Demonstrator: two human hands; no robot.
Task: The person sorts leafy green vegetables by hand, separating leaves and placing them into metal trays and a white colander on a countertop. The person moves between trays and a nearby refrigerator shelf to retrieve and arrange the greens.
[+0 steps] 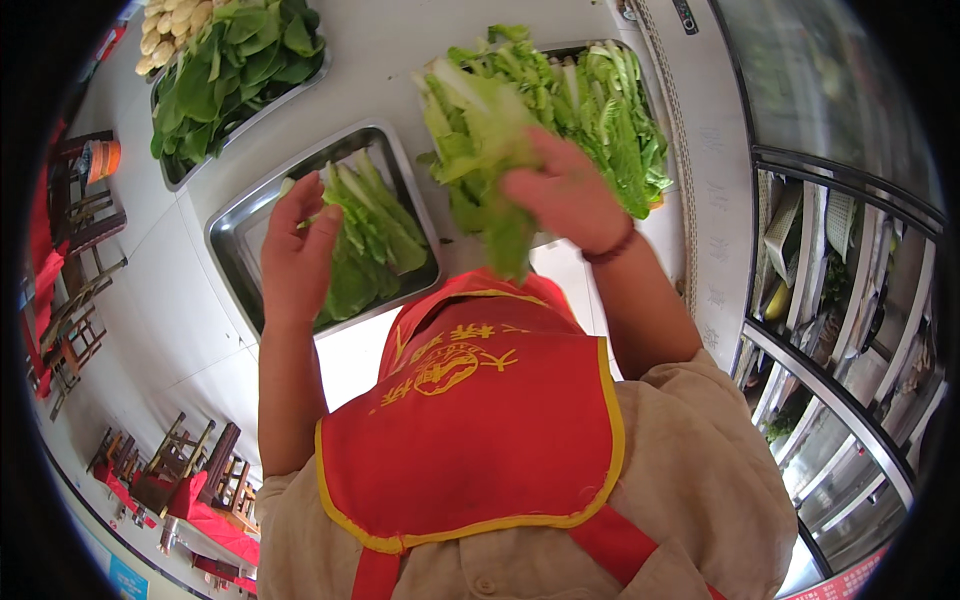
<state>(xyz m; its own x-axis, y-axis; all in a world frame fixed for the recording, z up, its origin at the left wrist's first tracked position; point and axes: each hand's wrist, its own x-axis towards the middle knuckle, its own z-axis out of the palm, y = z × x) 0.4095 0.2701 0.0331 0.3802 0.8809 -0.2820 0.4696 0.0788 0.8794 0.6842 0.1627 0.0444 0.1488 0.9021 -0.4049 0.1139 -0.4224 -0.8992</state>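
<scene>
My right hand grips a bunch of leafy lettuce-like greens, slightly blurred, in front of a heap of similar greens on a metal tray at the upper right. Over the left part of a rectangular stainless steel tray is my left hand, its fingers curled with a small pale-green piece at the fingertips. Whether it grips that piece is unclear. Several leafy stalks lie side by side in this tray, to the right of the left hand.
Another metal tray holds broad dark green leaves at the upper left, beside a pile of pale, roundish produce. A glass-fronted cabinet with shelved trays stands at the right. Wooden chairs are at the lower left.
</scene>
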